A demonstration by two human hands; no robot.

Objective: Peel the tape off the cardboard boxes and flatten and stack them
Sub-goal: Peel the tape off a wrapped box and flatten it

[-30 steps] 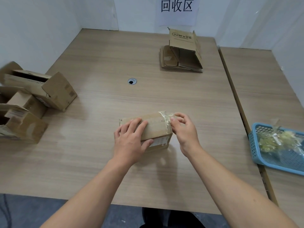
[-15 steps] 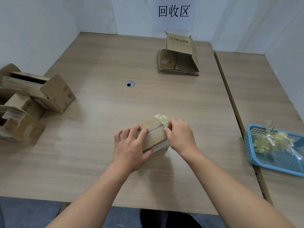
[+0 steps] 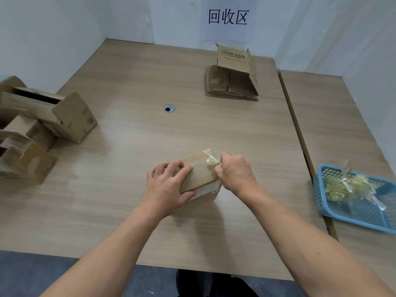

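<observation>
The left hand clamps the small box to the surface, fingers spread over its top, thumb on its near side. Just right of those fingers, the right hand pinches crumpled tape at the box's end.

It was a small recycling station in an office-like corner. A wood-laminate desk with a cable hole stood inside white partition walls, and a paper sign on the far wall read 回收区. Flattened cardboard lay stacked below it. Cardboard boxes were piled at the left, and a blue basket of crumpled tape sat on the right.
</observation>
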